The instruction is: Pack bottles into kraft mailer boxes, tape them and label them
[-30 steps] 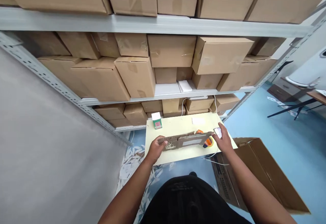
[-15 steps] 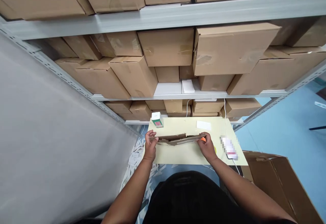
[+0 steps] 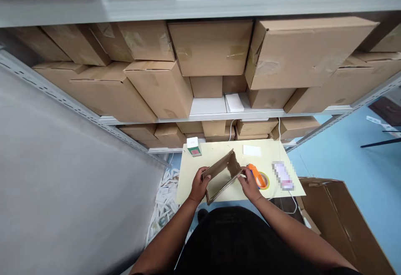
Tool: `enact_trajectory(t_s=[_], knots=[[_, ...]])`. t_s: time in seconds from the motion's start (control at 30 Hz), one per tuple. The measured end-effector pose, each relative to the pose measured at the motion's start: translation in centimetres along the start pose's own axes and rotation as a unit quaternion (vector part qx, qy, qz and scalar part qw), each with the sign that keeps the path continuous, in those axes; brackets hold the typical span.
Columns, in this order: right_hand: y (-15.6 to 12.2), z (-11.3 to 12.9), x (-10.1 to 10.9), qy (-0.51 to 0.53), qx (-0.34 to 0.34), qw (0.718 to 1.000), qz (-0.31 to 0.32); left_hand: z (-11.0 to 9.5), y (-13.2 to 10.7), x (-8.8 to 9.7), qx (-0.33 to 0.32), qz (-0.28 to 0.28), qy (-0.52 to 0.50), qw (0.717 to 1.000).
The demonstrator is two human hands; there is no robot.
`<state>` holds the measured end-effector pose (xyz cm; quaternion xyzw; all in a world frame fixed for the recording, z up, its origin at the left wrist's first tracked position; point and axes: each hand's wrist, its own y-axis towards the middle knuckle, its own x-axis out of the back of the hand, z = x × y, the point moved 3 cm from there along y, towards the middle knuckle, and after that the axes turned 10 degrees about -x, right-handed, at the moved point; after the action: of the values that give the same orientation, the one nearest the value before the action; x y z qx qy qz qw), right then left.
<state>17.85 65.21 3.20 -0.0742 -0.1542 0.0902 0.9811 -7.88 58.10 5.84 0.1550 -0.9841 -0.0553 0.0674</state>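
Both hands grip a small cardboard box (image 3: 222, 175), half-erected and open, held just above the near edge of the pale yellow bench (image 3: 213, 152): left hand (image 3: 199, 184) closed on its left wall, right hand (image 3: 249, 182) closed on its right corner. Just right of the right hand lies an orange tape dispenser (image 3: 258, 177). A small green-and-white carton (image 3: 193, 146) stands at the bench's far left corner, with a white card (image 3: 252, 150) lying well to its right, below shelves of stacked cardboard boxes (image 3: 209, 47).

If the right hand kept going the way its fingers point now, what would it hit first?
The right hand points left into the cardboard box it already grips, so that comes first. The left hand lies beyond; depth is unclear.
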Motion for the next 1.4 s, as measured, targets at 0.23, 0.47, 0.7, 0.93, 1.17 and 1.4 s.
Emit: enact_trajectory(t_s=[0.23,0.47,0.7,0.93,1.17,1.4], knots=[[-0.6,2.3,1.3,-0.129,0.072,0.988,0.03,1.6,3.7,2.6,-0.004,-0.053,0.128,0.99],[-2.1,3.2,0.1,-0.246,0.17,0.941,0.156,2.5,5.6,2.8,-0.12,-0.109,0.232,0.959],[-0.7,3.7,0.5,-0.302,0.198,0.921,0.146,2.4,6.3,1.1,-0.198,0.051,0.236,0.95],[0.7,2.8,0.3,-0.244,0.143,0.958,0.052,2.1,5.4,2.7,-0.174,0.099,0.173,0.964],[1.5,0.0,-0.8,-0.166,0.071,0.98,-0.081,1.1,3.5,3.7,-0.138,0.104,0.121,0.978],[1.0,-0.8,-1.1,-0.148,0.056,0.984,-0.08,2.4,2.5,2.3,-0.181,0.081,0.211,0.957]])
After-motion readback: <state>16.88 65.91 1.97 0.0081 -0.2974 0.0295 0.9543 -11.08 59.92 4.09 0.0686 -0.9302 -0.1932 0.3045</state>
